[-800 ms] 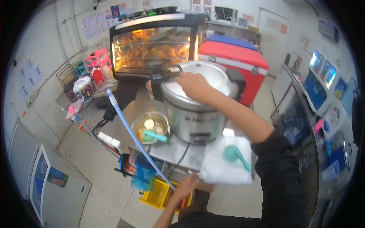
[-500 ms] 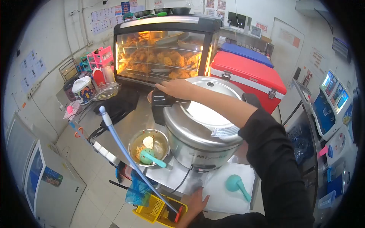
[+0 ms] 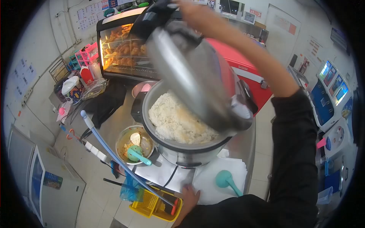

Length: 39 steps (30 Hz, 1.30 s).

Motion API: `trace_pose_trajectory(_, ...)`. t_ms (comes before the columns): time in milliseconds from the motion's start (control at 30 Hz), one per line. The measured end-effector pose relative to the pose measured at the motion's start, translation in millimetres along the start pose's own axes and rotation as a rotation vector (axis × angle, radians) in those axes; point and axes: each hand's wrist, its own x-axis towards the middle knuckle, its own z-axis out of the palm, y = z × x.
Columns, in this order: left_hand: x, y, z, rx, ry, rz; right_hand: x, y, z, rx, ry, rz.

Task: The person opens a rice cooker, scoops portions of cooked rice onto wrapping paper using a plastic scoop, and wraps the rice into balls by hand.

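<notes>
High in the head view, my right hand (image 3: 190, 12) grips the handle of the rice cooker lid (image 3: 176, 64), which is tilted up and blurred by motion. Beneath it, the rice cooker (image 3: 178, 154) is full of cooked white rice (image 3: 171, 117). My left hand (image 3: 189, 197) lies at the counter's front edge by a stack of white paper sheets (image 3: 207, 186), fingers apart and holding nothing. A teal scoop (image 3: 225, 179) rests on the sheets. Left of the cooker, a metal bowl (image 3: 121, 136) holds another teal scoop (image 3: 136, 155) and a pale spoon (image 3: 135, 138).
A lit display case (image 3: 121, 49) of fried food stands behind, with a red cooler box (image 3: 254, 91) at the right rear. A blue pole (image 3: 110, 142) crosses the front left above a yellow basket (image 3: 142, 208). A pink bowl (image 3: 137, 89) sits behind the cooker.
My right hand has raised the lid from the cooker, tilting it up and exposing the rice. My left hand stays at the counter edge. The view has shifted slightly.
</notes>
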Motion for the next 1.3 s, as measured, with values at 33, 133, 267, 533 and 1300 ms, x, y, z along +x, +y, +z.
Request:
trace_pose_trajectory(33, 0, 0, 4, 0.003, 0.003, -0.01, -3, 14, -31, 0.04, 0.051, 0.056)
trace_pose_trajectory(133, 3, 7, 10, 0.029, 0.054, -0.137, -39, 81, -84, -0.017, 0.368, 0.155)
trace_pose_trajectory(267, 4, 30, 11, 0.134, 0.003, -0.304, -127, 115, -130, -0.058, 0.336, 0.236)
trace_pose_trajectory(533, -4, 24, 20, 0.333, 0.09, -0.208, -254, 152, -164, -0.114, 0.274, 0.351)
trace_pose_trajectory(1300, -9, 70, 87, 0.32, -0.052, 0.235, -585, -219, 11, 0.379, -0.397, 0.844)
